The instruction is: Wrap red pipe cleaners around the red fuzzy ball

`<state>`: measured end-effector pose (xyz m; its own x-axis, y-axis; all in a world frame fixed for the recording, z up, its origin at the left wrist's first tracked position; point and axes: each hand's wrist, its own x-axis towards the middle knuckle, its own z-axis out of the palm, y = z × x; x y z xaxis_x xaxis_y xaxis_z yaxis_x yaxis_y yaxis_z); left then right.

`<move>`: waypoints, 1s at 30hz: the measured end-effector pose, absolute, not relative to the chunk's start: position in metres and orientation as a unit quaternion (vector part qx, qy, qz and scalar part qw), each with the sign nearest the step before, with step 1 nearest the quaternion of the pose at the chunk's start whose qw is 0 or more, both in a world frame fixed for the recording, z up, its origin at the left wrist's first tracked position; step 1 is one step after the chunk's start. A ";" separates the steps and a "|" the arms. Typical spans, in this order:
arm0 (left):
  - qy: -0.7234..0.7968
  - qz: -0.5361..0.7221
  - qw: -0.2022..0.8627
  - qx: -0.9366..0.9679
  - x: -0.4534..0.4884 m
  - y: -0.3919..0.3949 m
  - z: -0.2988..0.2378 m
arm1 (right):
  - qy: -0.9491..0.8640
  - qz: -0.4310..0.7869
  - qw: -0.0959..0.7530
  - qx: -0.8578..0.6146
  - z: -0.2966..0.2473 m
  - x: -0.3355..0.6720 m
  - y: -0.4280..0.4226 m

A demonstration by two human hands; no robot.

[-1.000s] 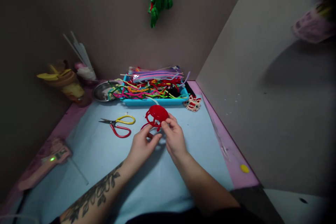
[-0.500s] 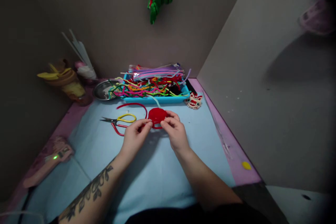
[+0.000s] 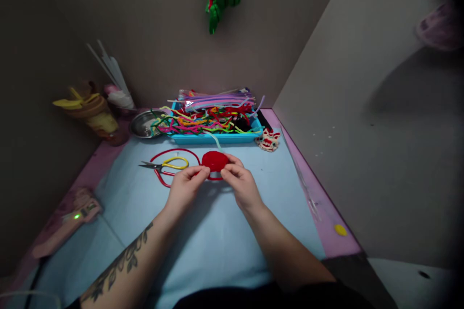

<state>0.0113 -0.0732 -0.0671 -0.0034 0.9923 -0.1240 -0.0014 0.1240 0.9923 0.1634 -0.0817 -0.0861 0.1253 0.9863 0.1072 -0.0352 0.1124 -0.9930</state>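
A rounded red fuzzy piece point(image 3: 214, 160), looking like coiled pipe cleaner, is held up between my two hands over the blue cloth. My left hand point(image 3: 186, 182) pinches its lower left edge with thumb and forefinger. At its right edge, my right hand point(image 3: 239, 181) grips with the thumb in front and fingers partly behind. A loose red pipe cleaner point(image 3: 177, 150) curves out leftward from the piece, and a short red loop shows beneath it. Scissors point(image 3: 159, 168) with one yellow and one red handle lie just left of my left hand, blades apart.
Behind stands a blue tray point(image 3: 217, 139) heaped with colourful pipe cleaners. A metal bowl point(image 3: 136, 125) sits left of it, a lion-like face ornament point(image 3: 268, 140) right. A pink glue gun point(image 3: 70, 229) with a green light lies at left. Grey walls point(image 3: 326, 130) border the table.
The red piece has tipped and shifted slightly left in my fingers. Its loose red strand has swung further left, its end now by the scissors.
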 end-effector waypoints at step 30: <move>0.555 0.439 0.440 0.553 0.012 -0.074 -0.065 | -0.456 0.439 0.588 -0.504 -0.082 0.159 -0.085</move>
